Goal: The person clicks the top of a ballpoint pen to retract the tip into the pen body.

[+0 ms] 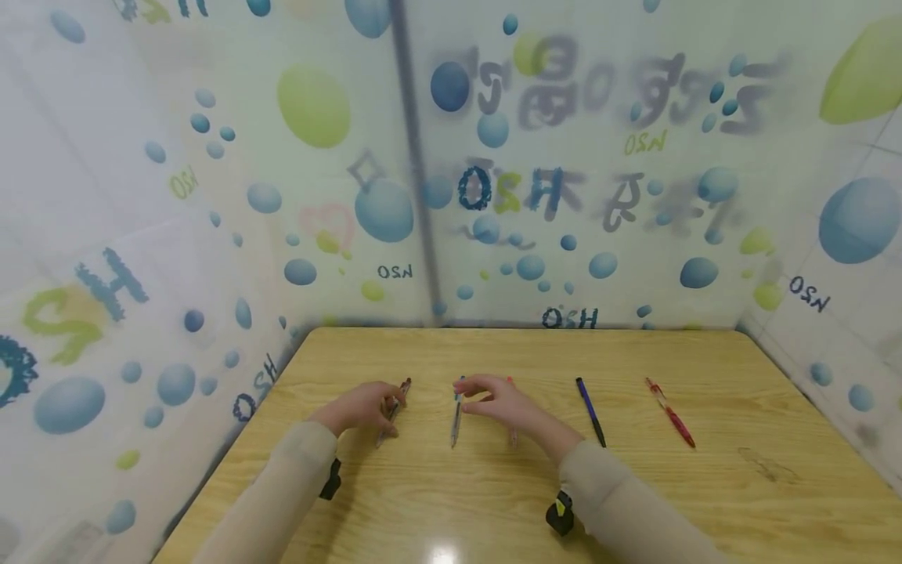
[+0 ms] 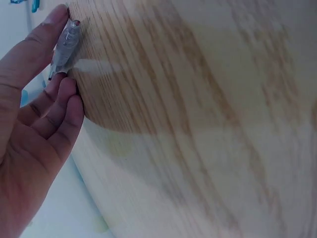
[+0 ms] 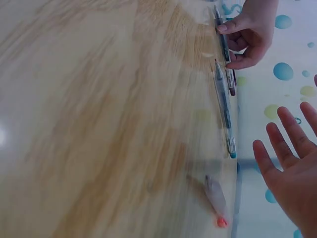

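Note:
At the left of the row, my left hand (image 1: 365, 407) has thumb and fingers around a clear-barrelled pen with a dark end (image 1: 405, 385), which lies at the tabletop. The left wrist view shows that pen (image 2: 67, 44) between thumb and fingers. My right hand (image 1: 502, 401) is above the table, fingers spread and holding nothing. Beside its fingertips in the head view lies a clear pen with a teal end (image 1: 456, 423). Partly hidden under this hand is a clear pen with a red end (image 1: 513, 437); the right wrist view shows it whole.
Farther right on the wooden table (image 1: 451, 501) lie a blue pen (image 1: 590, 411) and a red pen (image 1: 674, 419). A faint drawn mark (image 1: 768, 466) is on the surface at the right. Printed curtains (image 1: 564, 251) enclose the table's back and sides.

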### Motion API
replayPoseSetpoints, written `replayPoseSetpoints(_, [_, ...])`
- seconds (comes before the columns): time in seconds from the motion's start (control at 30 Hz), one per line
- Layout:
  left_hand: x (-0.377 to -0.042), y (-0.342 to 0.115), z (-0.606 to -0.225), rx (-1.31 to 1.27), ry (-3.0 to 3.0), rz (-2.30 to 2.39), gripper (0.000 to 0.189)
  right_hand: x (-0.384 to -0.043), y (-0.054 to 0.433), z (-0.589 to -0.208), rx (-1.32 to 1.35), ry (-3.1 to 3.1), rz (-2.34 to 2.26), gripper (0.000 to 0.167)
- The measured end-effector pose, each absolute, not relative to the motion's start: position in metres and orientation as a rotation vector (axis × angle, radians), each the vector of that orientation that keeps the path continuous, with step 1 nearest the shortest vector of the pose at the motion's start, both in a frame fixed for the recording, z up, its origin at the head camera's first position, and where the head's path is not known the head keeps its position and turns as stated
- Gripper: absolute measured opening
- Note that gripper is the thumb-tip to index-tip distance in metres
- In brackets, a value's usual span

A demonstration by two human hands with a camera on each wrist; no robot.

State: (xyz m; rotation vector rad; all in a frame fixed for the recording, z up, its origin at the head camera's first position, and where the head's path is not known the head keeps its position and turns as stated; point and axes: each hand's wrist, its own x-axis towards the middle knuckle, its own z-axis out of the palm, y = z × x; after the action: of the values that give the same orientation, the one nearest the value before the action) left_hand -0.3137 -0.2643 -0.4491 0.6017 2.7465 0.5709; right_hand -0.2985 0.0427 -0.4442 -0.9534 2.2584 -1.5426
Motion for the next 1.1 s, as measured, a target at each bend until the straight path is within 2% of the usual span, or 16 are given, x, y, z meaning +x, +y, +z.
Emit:
replayPoseSetpoints(0.63, [-0.313, -0.257, -0.433, 0.53, 2.659, 0.537, 0.044, -0.311, -0.001, -0.449, -0.953, 2.339, -1.349, 0.047])
replayPoseSetpoints(0.87, [-0.307, -0.254, -0.434, 0.533, 2.701, 0.552, 0.043, -0.316, -0.004, -0.447, -0.982, 2.344, -1.421, 0.049])
replayPoseSetpoints(1.1, [-0.301, -0.255, -0.433, 0.59, 2.696, 0.703, 0.041, -0.317, -0.005, -0.453, -0.903, 2.374, -1.579, 0.05])
